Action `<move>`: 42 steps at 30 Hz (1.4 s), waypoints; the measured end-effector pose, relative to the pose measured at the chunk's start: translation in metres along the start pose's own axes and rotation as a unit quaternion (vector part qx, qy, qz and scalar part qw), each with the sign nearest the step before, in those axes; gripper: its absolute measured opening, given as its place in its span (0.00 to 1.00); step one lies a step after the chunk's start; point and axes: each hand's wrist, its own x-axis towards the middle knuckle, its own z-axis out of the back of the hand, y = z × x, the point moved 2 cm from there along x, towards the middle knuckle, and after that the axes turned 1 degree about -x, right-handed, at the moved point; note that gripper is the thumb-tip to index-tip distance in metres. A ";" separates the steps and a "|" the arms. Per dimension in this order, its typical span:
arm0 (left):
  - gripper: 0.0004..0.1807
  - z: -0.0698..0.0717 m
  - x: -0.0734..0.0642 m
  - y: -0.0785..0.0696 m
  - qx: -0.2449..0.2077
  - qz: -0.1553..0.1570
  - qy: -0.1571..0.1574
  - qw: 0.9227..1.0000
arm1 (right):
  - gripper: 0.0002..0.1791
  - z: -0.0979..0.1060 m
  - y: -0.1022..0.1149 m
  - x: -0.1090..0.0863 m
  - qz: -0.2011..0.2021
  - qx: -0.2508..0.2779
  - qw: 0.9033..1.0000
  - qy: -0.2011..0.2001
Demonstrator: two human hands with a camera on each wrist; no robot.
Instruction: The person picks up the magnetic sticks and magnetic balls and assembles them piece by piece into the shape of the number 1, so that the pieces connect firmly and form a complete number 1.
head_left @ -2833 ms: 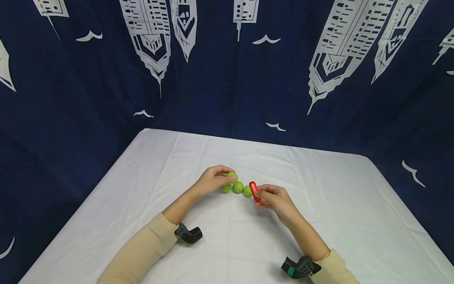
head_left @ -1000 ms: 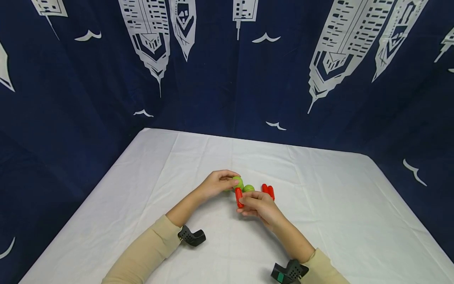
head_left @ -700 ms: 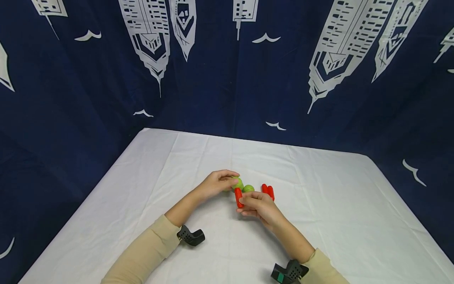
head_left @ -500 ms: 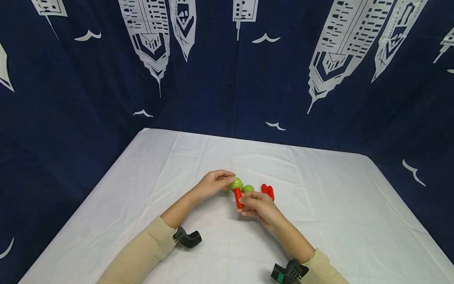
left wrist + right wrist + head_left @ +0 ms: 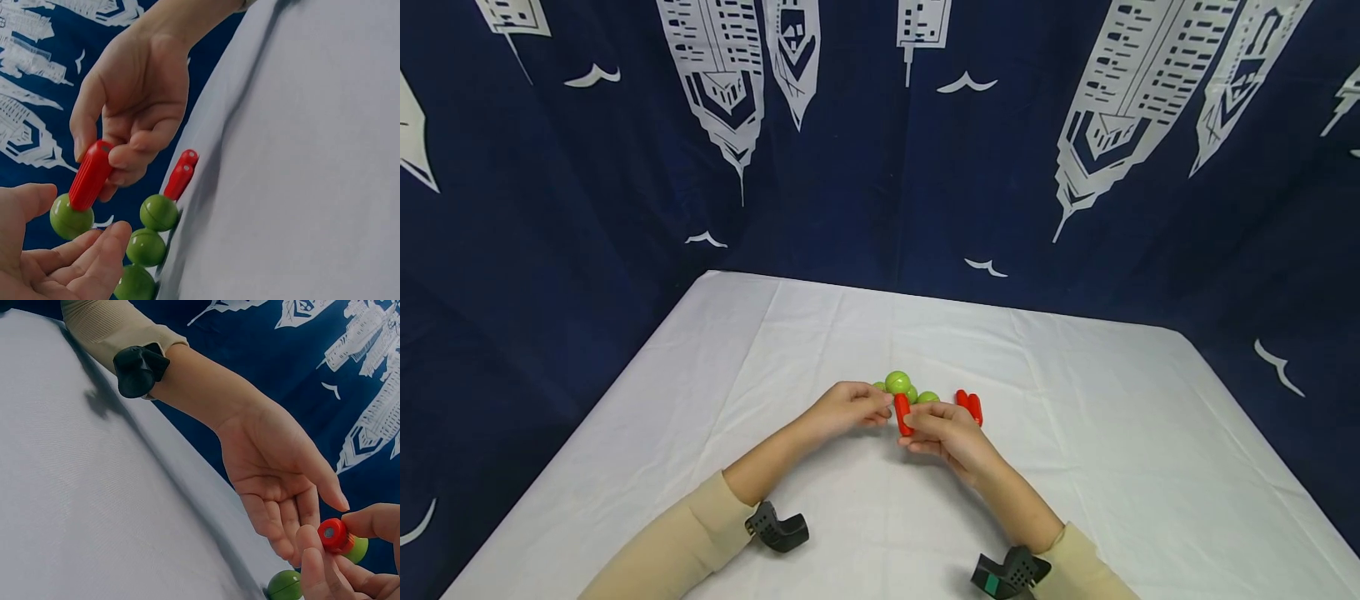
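Observation:
My right hand point(image 5: 951, 433) pinches a red magnetic rod point(image 5: 902, 414) between thumb and fingers. A green ball point(image 5: 897, 382) sits at the rod's far end; in the left wrist view this ball point(image 5: 72, 217) touches the rod point(image 5: 91, 175), with no fingers around it. Just left of the rod is my left hand point(image 5: 848, 407), its fingers loosely bent and holding nothing. In the right wrist view the rod's end point(image 5: 332, 534) shows a grey metal dot. Three more green balls point(image 5: 159, 212) lie in a row on the table behind the hands.
Two more red rods point(image 5: 975, 408) lie side by side on the white-covered table point(image 5: 1075, 467), just right of the right hand. A dark blue curtain point(image 5: 850, 208) with white building prints hangs behind the table. Each wrist wears a black camera point(image 5: 777, 527).
My left hand has let go of the green ball and drawn back toward me and left. The right hand, earlier farther right, stays almost still lately. Two rods now lie at the right.

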 end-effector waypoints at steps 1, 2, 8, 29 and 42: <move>0.19 -0.002 -0.001 0.000 -0.006 0.002 0.003 1.000 | 0.11 0.000 0.000 0.000 0.000 0.001 1.000 0.001; 0.18 -0.003 -0.002 0.001 -0.012 0.006 0.004 1.000 | 0.11 0.000 0.000 0.000 0.001 0.002 1.000 0.002; 0.17 -0.013 -0.003 0.004 -0.051 0.035 -0.008 0.998 | 0.09 -0.001 0.000 0.000 0.008 0.003 1.000 0.010; 0.07 -0.026 -0.004 0.003 -0.172 0.106 -0.076 0.976 | 0.15 -0.004 -0.003 0.002 0.018 -0.008 1.000 0.012; 0.10 -0.007 0.002 -0.001 -0.166 0.100 -0.101 0.976 | 0.19 -0.005 -0.003 0.000 0.009 -0.036 0.999 0.016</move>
